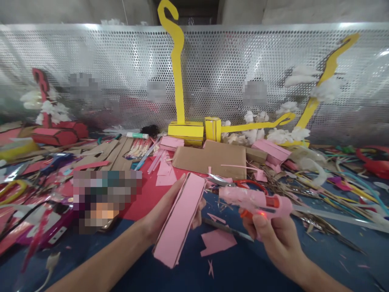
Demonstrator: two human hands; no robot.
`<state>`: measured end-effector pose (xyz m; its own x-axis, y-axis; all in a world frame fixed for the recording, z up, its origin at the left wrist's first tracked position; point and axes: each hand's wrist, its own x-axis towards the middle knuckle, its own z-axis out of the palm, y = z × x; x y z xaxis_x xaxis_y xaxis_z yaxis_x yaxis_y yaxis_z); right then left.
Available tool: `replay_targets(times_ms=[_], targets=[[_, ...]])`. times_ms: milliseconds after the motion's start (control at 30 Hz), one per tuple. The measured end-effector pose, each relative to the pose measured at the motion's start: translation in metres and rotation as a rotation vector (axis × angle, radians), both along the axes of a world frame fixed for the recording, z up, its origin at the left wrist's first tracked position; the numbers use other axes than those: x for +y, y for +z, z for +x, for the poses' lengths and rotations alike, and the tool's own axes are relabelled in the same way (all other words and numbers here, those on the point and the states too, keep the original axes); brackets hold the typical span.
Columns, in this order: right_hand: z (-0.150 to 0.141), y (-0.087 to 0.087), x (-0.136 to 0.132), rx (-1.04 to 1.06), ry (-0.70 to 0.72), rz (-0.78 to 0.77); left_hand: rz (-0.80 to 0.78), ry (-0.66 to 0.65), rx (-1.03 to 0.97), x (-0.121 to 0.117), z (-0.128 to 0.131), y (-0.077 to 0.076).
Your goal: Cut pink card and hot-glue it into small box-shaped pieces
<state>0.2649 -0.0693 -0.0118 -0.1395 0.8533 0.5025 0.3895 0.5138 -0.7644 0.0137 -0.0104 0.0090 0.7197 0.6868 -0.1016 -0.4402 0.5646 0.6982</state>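
My left hand (156,217) is wrapped round a long pink paper-covered cardboard box (181,219), tilted with its far end up and brown edges showing. In my right hand (281,243) is a pink hot glue gun (243,196) with an orange trigger and a small red light. Its nozzle points left, close to the far end of the box; whether they touch I cannot tell. A clear glue stick (337,215) sticks out of its back. Beyond the nozzle lie scissors (253,184) with red-orange handles. Pink paper scraps (218,242) lie on the blue table between my hands.
Yellow paper figures with long curved necks (178,81) stand along a perforated metal panel (212,52). A brown cardboard sheet (209,160) lies ahead, red paper (138,202) to its left. Cardboard strips, a purple device (45,233) and cables crowd the left; thin sticks and scraps clutter the right.
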Motion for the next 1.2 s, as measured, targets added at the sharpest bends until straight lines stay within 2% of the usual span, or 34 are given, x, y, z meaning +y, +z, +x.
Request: replay_targets(times_ms=[133,400,700,967,1067,1200], targets=[[-0.004,0.005,-0.001,-0.003,0.023,0.035,-0.034,0.016,-0.021,0.0,-0.001,0.001],[-0.003,0.004,0.0,-0.05,0.008,0.055,-0.112,-0.048,-0.018,0.003,-0.001,-0.009],[-0.004,0.005,-0.001,-0.101,-0.059,0.1,-0.016,-0.06,0.036,-0.001,0.002,-0.004],[-0.007,0.005,-0.002,-0.086,-0.131,0.118,-0.073,-0.033,0.026,0.0,0.0,-0.009],[-0.006,0.003,-0.002,-0.084,-0.112,0.102,-0.064,-0.043,0.016,-0.001,0.0,-0.007],[-0.007,0.005,-0.003,-0.051,-0.046,0.092,-0.024,-0.12,-0.012,0.001,0.0,-0.007]])
